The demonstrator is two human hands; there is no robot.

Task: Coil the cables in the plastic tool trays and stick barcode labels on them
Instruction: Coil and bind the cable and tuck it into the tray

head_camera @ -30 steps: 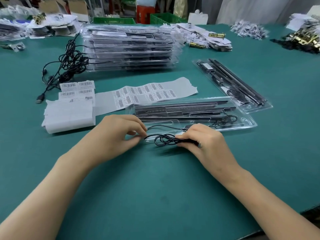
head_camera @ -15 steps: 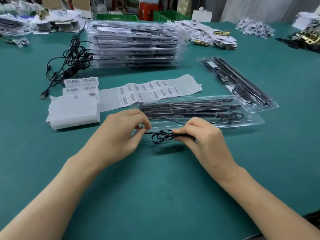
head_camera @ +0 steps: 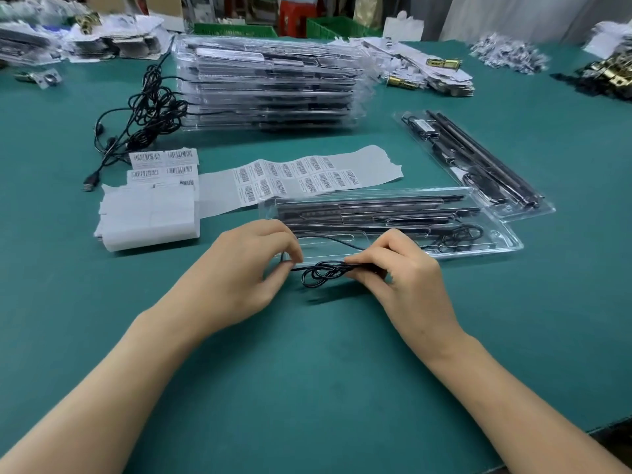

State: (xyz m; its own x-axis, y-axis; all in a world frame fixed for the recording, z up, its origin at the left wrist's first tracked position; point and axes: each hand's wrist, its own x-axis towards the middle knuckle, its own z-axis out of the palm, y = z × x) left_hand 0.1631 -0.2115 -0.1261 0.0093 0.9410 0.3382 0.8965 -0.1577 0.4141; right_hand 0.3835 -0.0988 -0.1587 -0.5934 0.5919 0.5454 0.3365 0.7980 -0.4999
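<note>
Both hands pinch a thin black cable (head_camera: 323,273), the left hand (head_camera: 254,268) at its end and the right hand (head_camera: 396,268) on its small loops, just in front of the clear plastic tray (head_camera: 506,239) on the green table (head_camera: 307,371)

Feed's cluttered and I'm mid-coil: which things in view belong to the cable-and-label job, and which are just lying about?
Job: left hand, right hand, black cable, open tray, label strip, tray stack, labelled tray.
Lying about: brass fittings, green crates.
</note>
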